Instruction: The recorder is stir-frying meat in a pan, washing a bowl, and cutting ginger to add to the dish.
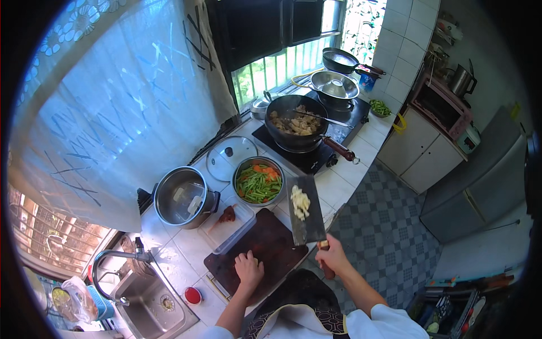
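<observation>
My right hand (333, 257) grips the wooden handle of a broad cleaver (305, 229), held flat, with chopped pale pieces, perhaps garlic, (300, 203) lying on its blade. The blade is over the counter, right of the dark cutting board (275, 254). My left hand (249, 268) rests on the board, fingers slightly bent, with nothing seen in it. Behind the board, a metal bowl (259, 181) holds cut green beans and orange pieces. Farther back, a black wok (292, 137) of browned food stands on the stove, with a metal utensil (334, 121) in it.
A plastic tray (237, 237) with a reddish piece touches the board's left side. Beyond are a large pot (181, 217) and a glass lid (220, 157). The sink (146, 307) and a red-lidded jar (193, 295) are at left. The wok's handle (338, 148) juts past the counter's edge.
</observation>
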### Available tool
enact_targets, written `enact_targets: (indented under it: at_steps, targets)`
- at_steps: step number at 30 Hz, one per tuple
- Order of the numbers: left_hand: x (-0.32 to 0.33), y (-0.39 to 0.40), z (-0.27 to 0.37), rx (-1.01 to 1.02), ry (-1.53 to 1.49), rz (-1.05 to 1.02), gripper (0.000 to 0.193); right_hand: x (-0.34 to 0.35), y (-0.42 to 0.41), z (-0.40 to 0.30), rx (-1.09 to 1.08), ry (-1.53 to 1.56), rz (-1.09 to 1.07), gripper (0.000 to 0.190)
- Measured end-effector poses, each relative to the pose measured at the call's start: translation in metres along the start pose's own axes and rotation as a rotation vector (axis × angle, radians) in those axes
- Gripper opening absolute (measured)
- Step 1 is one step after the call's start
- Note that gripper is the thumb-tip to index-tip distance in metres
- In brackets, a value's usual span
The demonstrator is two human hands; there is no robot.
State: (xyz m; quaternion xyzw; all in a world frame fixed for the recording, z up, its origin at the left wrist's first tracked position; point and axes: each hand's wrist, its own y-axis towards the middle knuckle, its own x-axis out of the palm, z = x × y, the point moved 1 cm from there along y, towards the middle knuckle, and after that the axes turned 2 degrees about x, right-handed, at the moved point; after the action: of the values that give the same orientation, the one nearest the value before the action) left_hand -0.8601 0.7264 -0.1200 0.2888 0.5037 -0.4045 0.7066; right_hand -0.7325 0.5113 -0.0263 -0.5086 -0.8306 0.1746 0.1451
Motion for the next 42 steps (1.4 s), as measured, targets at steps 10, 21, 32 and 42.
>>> enact_targets:
  at_steps: [10,21,32,42]
  targets:
    - [-0.142,0.206,0.208,0.693,-0.361,0.526,0.035,-0.053,0.105,-0.138,-0.204,0.031,-0.017,0.02]
    - [-0.076,0.429,0.297,0.851,-0.1,0.475,0.013,-0.132,0.201,-0.182,-0.246,-0.203,-0.012,0.019]
    - [-0.056,0.472,0.249,0.355,-0.297,0.338,0.022,-0.169,0.165,-0.199,-0.273,-0.111,0.109,0.022]
    - [-0.142,0.283,0.2,0.416,-0.535,0.46,0.021,-0.126,0.099,-0.148,-0.149,-0.013,-0.033,0.01]
